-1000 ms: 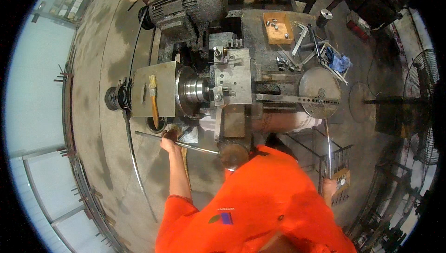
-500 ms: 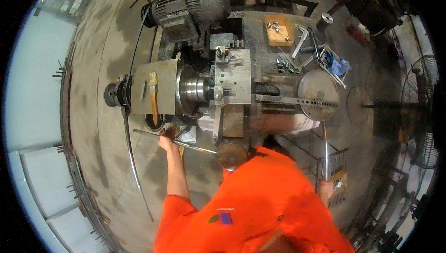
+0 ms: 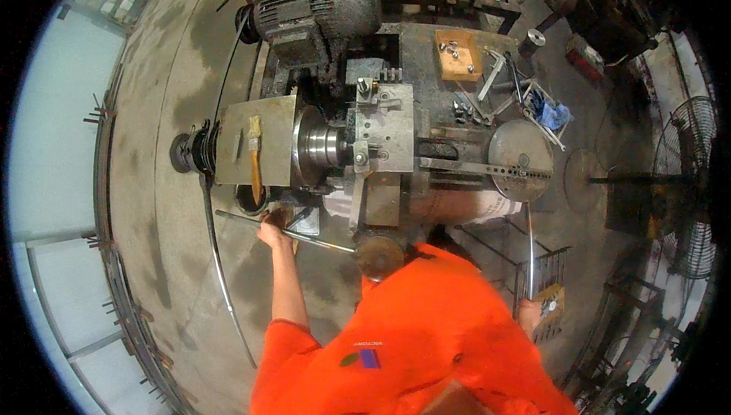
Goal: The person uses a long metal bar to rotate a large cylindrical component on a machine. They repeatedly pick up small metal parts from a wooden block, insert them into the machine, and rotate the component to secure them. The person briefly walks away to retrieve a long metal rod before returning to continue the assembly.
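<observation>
Left hand (image 3: pixel 272 230) grips a long metal rod (image 3: pixel 285 232); right hand (image 3: pixel 531 314) closes on a thin upright bar (image 3: pixel 528 251).

The rod lies across the lathe's (image 3: pixel 358 141) front at about 8 o'clock, ending near a round handwheel (image 3: pixel 378 255). The thin bar rises at 4 o'clock, beside a wire rack (image 3: pixel 544 278). A paintbrush (image 3: pixel 255 158) rests on the grey headstock cover (image 3: pixel 255 141). A motor (image 3: pixel 320 7) sits at 11 o'clock.

Brush (image 3: pixel 254 158) atop lathe headstock (image 3: pixel 255 141)

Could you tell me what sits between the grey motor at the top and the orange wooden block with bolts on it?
In the head view, only dark, grimy machine top lies between the motor and the block.
</observation>
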The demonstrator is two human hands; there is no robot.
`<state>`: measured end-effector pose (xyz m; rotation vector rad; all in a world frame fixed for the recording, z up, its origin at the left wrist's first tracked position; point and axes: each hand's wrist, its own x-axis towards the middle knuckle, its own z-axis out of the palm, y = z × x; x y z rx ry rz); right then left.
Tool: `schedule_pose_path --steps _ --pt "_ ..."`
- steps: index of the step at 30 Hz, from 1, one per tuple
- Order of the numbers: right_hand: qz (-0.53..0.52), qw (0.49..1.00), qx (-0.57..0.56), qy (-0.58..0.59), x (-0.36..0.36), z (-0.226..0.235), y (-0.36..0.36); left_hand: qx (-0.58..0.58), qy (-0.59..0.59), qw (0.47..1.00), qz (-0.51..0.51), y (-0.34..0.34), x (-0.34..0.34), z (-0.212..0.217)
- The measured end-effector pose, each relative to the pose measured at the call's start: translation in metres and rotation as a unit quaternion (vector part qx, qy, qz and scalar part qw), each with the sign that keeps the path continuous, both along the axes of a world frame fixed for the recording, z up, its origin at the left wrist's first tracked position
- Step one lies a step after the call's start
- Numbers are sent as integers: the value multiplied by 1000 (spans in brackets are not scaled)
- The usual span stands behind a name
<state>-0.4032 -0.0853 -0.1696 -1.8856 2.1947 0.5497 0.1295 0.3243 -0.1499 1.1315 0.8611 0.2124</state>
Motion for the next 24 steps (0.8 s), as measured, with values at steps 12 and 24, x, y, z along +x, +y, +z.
schedule_pose_path --steps 12,24 --pt "-4 1000 -21 -16 -10 -13 3 27 8 1000 -11 5 0 -9" --pt "18 999 -38 0 11 3 15 25 1 1000 -14 2 -1 -4"
